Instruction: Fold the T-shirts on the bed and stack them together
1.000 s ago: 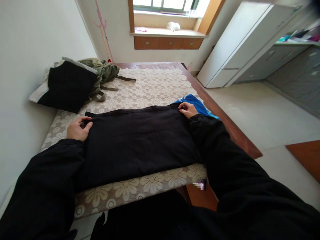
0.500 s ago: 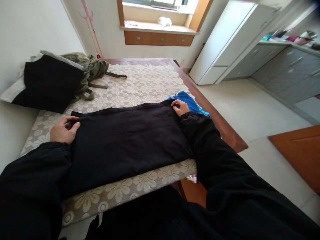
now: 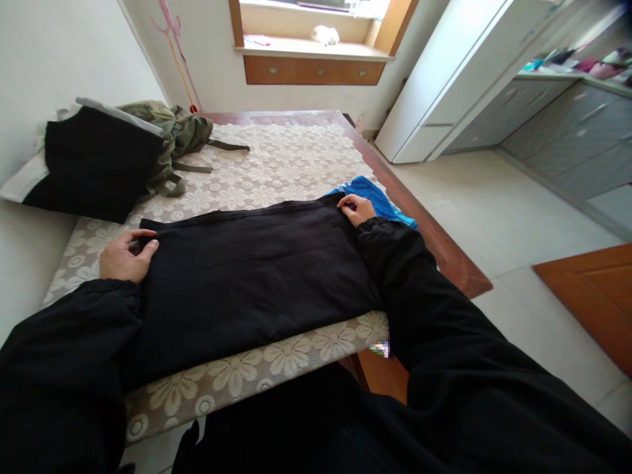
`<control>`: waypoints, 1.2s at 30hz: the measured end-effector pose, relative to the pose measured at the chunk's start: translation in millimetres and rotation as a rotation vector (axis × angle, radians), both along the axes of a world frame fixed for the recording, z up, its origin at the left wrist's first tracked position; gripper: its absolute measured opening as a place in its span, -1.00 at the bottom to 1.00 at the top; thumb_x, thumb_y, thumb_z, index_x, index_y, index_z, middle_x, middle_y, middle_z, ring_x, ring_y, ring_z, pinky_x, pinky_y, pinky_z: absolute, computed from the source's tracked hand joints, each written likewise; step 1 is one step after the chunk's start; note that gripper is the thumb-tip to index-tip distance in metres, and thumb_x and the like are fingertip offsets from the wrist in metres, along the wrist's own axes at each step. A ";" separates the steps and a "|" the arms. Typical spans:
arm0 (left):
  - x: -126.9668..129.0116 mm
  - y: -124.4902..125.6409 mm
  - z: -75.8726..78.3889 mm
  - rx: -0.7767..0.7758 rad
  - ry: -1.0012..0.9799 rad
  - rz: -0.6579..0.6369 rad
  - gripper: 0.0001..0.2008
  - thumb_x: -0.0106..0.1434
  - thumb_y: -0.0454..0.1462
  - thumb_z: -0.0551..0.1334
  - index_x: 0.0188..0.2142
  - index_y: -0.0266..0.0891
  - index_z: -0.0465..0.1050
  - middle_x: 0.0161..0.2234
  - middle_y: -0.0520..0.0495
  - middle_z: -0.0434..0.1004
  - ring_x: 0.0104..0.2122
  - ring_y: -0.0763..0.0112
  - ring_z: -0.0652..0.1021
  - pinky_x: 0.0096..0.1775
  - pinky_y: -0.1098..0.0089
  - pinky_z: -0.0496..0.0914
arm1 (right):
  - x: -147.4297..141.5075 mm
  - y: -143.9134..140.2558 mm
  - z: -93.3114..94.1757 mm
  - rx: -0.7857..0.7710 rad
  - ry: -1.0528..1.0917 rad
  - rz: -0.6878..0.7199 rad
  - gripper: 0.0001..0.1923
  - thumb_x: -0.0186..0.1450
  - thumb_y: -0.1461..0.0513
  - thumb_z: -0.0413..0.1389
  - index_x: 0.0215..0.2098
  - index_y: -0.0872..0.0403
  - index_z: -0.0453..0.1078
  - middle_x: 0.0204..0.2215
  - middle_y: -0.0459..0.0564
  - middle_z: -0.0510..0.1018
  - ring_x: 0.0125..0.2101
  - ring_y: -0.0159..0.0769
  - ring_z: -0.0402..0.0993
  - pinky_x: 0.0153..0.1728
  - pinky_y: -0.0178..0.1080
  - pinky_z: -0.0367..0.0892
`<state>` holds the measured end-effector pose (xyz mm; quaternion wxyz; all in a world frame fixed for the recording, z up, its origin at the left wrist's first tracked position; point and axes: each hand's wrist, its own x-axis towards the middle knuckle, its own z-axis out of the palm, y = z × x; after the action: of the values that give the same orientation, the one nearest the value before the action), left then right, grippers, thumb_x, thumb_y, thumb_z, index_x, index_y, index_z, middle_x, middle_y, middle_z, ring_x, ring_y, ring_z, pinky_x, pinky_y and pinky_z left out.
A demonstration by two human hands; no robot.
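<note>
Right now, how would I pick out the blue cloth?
Find the bed with its flowered cover. Go to its right edge, beside the right hand. The blue cloth peeks out past the black garment, the only bright blue thing there.

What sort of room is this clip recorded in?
Most likely a bedroom in a home. A bed with a lace floral cover fills the view, with a pillow and clothes heaped at its far corner. A white wardrobe stands opposite, and a window sill with drawers lies beyond.
</note>
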<state>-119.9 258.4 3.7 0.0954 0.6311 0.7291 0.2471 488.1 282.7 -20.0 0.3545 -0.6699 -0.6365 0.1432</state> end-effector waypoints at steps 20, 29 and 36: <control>-5.9 5.2 -7.0 0.006 0.020 -0.013 -0.50 0.36 0.05 0.26 0.14 -0.13 0.64 -0.09 -0.10 0.68 -0.17 0.19 0.60 -0.09 0.27 0.50 | -0.1 -0.6 0.8 0.006 -0.008 0.000 -0.81 0.22 0.22 0.18 -0.28 0.03 0.66 -0.32 0.01 0.70 -0.36 -0.19 0.51 -0.15 -0.11 0.47; -5.1 2.7 -5.0 0.011 0.027 -0.029 -0.51 0.35 0.04 0.26 0.13 -0.13 0.65 -0.11 -0.11 0.66 -0.20 0.20 0.56 -0.09 0.25 0.47 | 1.0 -0.6 2.1 0.012 -0.029 0.008 -0.80 0.21 0.21 0.18 -0.29 0.02 0.66 -0.31 0.02 0.71 -0.34 -0.16 0.52 -0.14 -0.09 0.48; -3.6 1.5 -3.2 0.004 0.021 -0.016 -0.50 0.36 0.04 0.26 0.15 -0.12 0.64 -0.12 -0.10 0.66 -0.19 0.17 0.58 -0.09 0.25 0.48 | 2.1 -0.2 0.4 -0.001 -0.030 0.013 -0.77 0.24 0.21 0.16 -0.24 0.02 0.68 -0.28 0.02 0.72 -0.32 -0.17 0.53 -0.12 -0.10 0.49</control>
<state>-123.5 260.0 0.5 0.0883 0.6398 0.7243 0.2412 490.3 282.4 -19.6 0.3437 -0.6679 -0.6459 0.1359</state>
